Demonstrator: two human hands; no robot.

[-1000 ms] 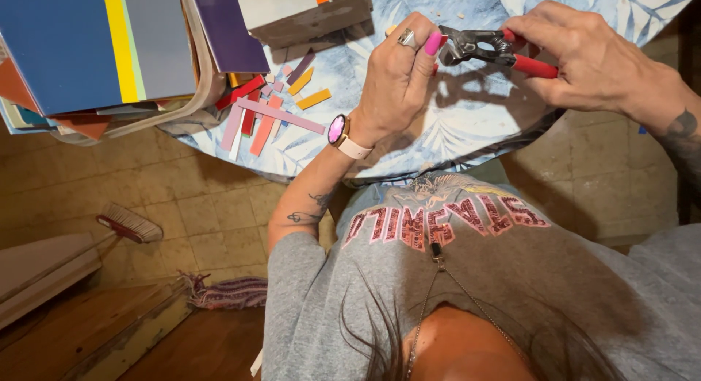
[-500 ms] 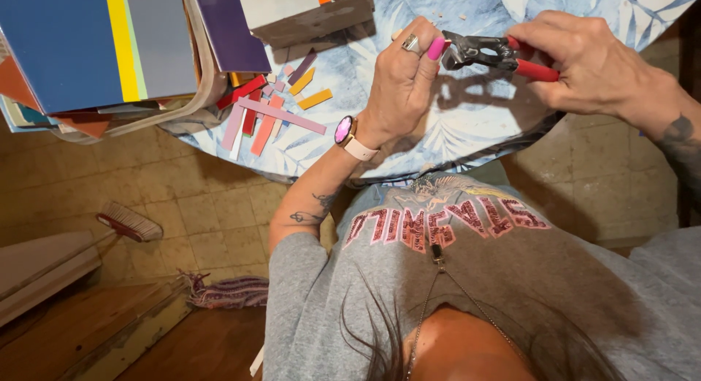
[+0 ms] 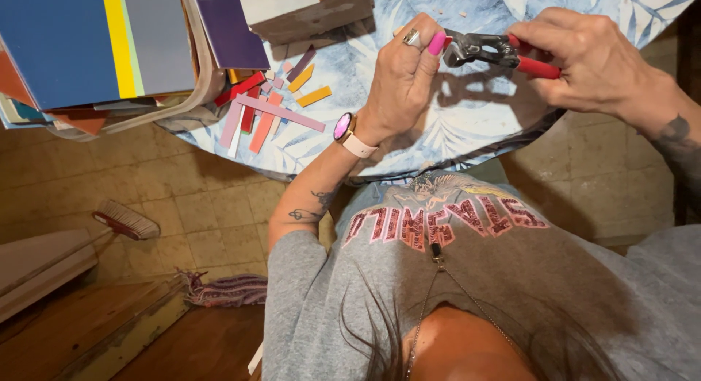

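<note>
Since a second ago your right hand (image 3: 591, 60) has kept the red-handled nippers (image 3: 496, 52) squeezed at upper right, your left hand (image 3: 405, 78) pinching a pink tile piece (image 3: 437, 43) at their tip, little shifted.

A round table (image 3: 467, 133) covered with a pale blue leaf-print cloth fills the top of the view. On its left part lies a scatter of narrow coloured strips (image 3: 266, 114), pink, red, orange and mauve, some crossing one another. Left of them a stack of large coloured sheets (image 3: 87, 45), blue, yellow, grey and purple, overhangs the table edge. A grey box (image 3: 307, 12) stands just right of the stack, at the top. Below the table is a tan tiled floor (image 3: 175, 206); on it lie a brush head (image 3: 125, 220) at left and a striped purple cloth (image 3: 226, 290) beside a wooden board (image 3: 87, 330).
</note>
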